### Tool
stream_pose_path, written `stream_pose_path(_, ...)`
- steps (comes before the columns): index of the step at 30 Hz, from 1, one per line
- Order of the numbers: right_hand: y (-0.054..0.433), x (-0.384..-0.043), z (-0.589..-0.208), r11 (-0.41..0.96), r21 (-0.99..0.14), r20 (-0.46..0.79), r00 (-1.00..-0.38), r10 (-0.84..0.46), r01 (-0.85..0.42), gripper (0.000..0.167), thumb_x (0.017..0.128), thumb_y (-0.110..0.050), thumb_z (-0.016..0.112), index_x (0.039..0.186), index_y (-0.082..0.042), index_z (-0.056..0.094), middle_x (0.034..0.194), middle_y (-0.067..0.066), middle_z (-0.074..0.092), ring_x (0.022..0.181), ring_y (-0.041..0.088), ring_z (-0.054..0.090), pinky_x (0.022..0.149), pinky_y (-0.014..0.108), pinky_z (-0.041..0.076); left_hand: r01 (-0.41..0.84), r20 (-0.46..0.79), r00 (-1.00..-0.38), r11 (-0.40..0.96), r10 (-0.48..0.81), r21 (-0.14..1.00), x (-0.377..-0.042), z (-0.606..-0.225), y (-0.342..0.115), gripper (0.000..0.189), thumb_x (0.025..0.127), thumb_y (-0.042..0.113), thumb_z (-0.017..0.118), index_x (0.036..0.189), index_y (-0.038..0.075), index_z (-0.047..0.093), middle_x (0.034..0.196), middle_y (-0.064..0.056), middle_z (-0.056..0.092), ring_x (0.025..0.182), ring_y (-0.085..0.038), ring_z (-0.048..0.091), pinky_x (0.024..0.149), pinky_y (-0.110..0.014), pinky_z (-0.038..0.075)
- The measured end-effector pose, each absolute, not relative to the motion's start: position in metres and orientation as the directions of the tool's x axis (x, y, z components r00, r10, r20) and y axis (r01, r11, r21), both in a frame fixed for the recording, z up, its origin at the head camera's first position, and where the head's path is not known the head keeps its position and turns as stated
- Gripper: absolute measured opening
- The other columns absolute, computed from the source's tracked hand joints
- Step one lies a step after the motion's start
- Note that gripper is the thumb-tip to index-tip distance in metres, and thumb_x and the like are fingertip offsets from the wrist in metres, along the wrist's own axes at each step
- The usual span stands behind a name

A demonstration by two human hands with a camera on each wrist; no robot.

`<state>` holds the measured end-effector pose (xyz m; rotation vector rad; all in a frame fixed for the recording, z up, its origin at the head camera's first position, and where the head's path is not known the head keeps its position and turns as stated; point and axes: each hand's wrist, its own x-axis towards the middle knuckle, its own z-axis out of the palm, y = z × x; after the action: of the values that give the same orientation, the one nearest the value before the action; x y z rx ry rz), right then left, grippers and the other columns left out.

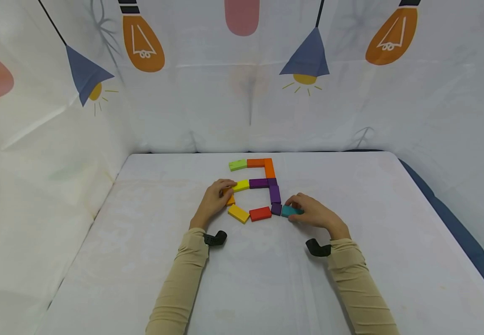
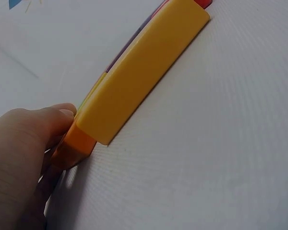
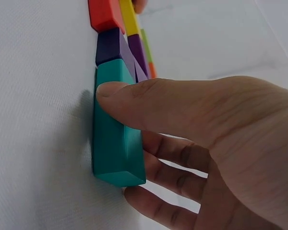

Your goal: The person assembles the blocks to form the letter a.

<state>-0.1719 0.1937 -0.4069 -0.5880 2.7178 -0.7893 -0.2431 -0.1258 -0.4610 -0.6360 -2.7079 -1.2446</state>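
Observation:
My right hand [image 1: 315, 211] pinches a teal block [image 3: 110, 148] between thumb and fingers, its end against a small dark purple block [image 1: 276, 209]. An orange block [image 1: 230, 199] is held by my left hand [image 1: 212, 202], thumb on one side; the far fingers are partly hidden. In the left wrist view, a yellow-orange block [image 2: 144, 72] lies against that block. A red block [image 1: 260, 214] lies between the yellow-orange and dark purple blocks. Above it, a yellow block [image 1: 241, 185] and purple block [image 1: 258, 183] form a row.
At the back, a lime green block [image 1: 238, 165] joins an orange-red block [image 1: 256, 163] and an upright-running orange block [image 1: 269, 168]. All lie on a white-covered table [image 1: 393, 204]. A patterned white curtain [image 1: 225, 102] stands behind the table's far edge.

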Motion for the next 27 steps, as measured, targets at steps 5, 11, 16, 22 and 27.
stream_pose_path(5, 0.1946, -0.1735, -0.4101, 0.768, -0.557, -0.12, -0.885, -0.45, -0.315, 0.034, 0.086, -0.02, 0.069, 0.116, -0.008, 0.06, 0.104, 0.007, 0.057, 0.097, 0.021, 0.053, 0.089, 0.042, 0.048, 0.419, 0.265, -0.905, 0.579, 0.333, 0.7, -0.2436, -0.4616, -0.1256, 0.028, 0.096, 0.02, 0.054, 0.122, 0.014, 0.063, 0.128, -0.004, 0.058, 0.124, -0.021, 0.05, 0.108, -0.039, 0.039)
stream_pose_path(11, 0.1934, -0.1733, -0.41, 0.769, -0.556, -0.12, -0.885, -0.45, -0.316, 0.034, 0.086, -0.02, 0.068, 0.116, -0.008, 0.06, 0.104, 0.008, 0.057, 0.097, 0.022, 0.053, 0.089, 0.042, 0.048, 0.416, 0.265, -0.906, 0.58, 0.33, 0.701, -0.2437, -0.4634, -0.1259, 0.028, 0.096, 0.02, 0.054, 0.122, 0.014, 0.063, 0.127, -0.004, 0.058, 0.124, -0.021, 0.051, 0.108, -0.039, 0.039)
stream_pose_path(16, 0.1928, -0.1732, -0.4084, 0.77, -0.548, -0.115, -0.883, -0.455, -0.325, 0.035, 0.086, -0.02, 0.068, 0.117, -0.007, 0.06, 0.104, 0.008, 0.057, 0.097, 0.022, 0.053, 0.089, 0.042, 0.048, 0.42, 0.271, -0.905, 0.577, 0.329, 0.701, -0.2437, -0.4636, -0.1255, 0.027, 0.096, 0.019, 0.054, 0.122, 0.014, 0.063, 0.127, -0.003, 0.058, 0.124, -0.021, 0.051, 0.108, -0.039, 0.039)
stream_pose_path(22, 0.1929, -0.1731, -0.4088, 0.77, -0.546, -0.113, -0.882, -0.457, -0.33, 0.035, 0.086, -0.02, 0.069, 0.117, -0.008, 0.06, 0.104, 0.007, 0.057, 0.097, 0.021, 0.053, 0.089, 0.041, 0.048, 0.423, 0.274, -0.903, 0.567, 0.332, 0.707, -0.2433, -0.4629, -0.1253, 0.027, 0.096, 0.019, 0.055, 0.121, 0.013, 0.063, 0.127, -0.004, 0.059, 0.123, -0.021, 0.051, 0.107, -0.039, 0.039)
stream_pose_path(27, 0.1929, -0.1722, -0.4092, 0.769, -0.546, -0.111, -0.881, -0.46, -0.332, 0.035, 0.086, -0.02, 0.069, 0.117, -0.007, 0.06, 0.104, 0.007, 0.057, 0.097, 0.021, 0.053, 0.089, 0.041, 0.048, 0.414, 0.26, -0.906, 0.575, 0.333, 0.706, -0.243, -0.4634, -0.1256, 0.027, 0.096, 0.02, 0.054, 0.122, 0.014, 0.063, 0.127, -0.003, 0.058, 0.123, -0.021, 0.051, 0.108, -0.039, 0.039)
